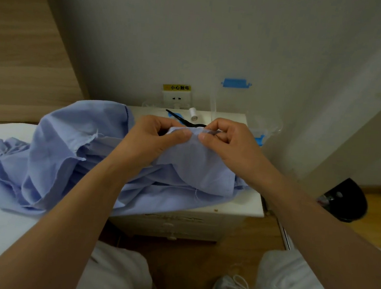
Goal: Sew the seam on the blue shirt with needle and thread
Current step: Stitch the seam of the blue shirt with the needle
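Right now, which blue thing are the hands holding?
The blue shirt, pinched by the left hand and right hand; the small blue piece higher up goes untouched.

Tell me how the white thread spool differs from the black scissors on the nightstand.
The thread spool is white and short; the scissors are black and long. The spool shows whole, while the scissors lie flat, partly hidden behind the blue shirt. Both rest on the white nightstand, untouched.
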Tool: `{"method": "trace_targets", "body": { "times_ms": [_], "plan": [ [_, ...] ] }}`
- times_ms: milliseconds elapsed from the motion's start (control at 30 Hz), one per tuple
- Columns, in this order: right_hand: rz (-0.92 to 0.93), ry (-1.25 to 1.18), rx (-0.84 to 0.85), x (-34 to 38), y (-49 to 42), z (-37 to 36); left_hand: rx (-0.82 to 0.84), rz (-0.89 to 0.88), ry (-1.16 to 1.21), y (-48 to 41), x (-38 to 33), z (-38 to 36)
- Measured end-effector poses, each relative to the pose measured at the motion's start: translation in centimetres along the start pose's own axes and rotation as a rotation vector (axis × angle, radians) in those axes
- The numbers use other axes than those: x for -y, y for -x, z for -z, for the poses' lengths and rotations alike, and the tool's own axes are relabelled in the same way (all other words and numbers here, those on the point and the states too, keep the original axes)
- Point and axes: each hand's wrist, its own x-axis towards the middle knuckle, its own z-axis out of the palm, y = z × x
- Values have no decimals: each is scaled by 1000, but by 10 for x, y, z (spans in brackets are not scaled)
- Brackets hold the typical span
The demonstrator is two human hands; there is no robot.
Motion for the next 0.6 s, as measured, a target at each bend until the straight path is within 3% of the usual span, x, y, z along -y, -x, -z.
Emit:
{"method": "trace_targets", "body": {
  "times_ms": [267,600],
  "plan": [
    [-32,-143,-19,0,0,1,-16,-1,-2,2,-2,1],
    [142,29,-34,4,8,6,-23,15,63,2,-2,2]
  ]
}}
